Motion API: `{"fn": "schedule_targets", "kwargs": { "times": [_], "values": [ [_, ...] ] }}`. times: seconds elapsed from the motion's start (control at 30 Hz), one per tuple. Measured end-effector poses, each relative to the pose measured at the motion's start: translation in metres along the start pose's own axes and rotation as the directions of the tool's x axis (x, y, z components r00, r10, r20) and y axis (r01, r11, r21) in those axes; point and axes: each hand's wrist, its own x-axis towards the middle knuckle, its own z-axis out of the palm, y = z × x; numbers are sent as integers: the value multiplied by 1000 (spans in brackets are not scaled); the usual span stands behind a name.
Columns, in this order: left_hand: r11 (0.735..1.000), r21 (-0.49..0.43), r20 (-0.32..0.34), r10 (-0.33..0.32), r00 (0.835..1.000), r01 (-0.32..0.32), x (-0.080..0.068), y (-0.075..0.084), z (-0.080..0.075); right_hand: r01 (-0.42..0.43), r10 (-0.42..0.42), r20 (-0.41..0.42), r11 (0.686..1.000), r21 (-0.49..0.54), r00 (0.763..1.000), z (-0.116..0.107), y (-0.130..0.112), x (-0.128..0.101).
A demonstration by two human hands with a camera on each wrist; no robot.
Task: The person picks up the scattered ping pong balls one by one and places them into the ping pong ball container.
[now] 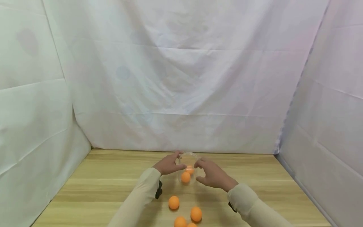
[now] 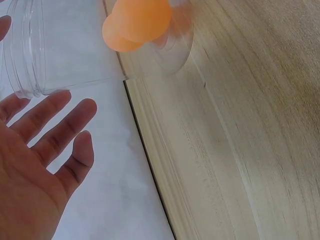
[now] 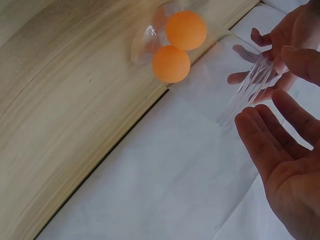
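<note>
Your left hand and right hand flank a clear plastic jar that stands upright on the wooden table, near its far edge. On both hands the fingers are straight and spread. In the left wrist view the left fingers lie just beside the jar's rim with a gap showing. In the right wrist view the right fingers are also apart from the wall. Whether any fingertip touches the rim cannot be told. This framing of the jar suits steadying it, since it is light and would tip easily.

Two orange balls rest inside the jar, touching each other. Four more balls lie loose on the table between your sleeves, near the front edge.

White cloth walls close the table behind and on both sides. Open table surface lies to the left and right of the jar.
</note>
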Motion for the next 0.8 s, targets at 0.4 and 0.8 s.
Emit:
{"fn": "schedule_targets", "kwargs": {
  "times": [0.4, 0.8],
  "values": [
    [1000, -3, -4, -6, 1000, 6, -2, 1, 0, -25, 22, 93, 999, 40, 995, 11, -9, -19],
    [1000, -22, -14, 2, 1000, -2, -4, 3, 2, -38, 19, 166, 993, 112, 986, 25, -17, -35]
  ]
}}
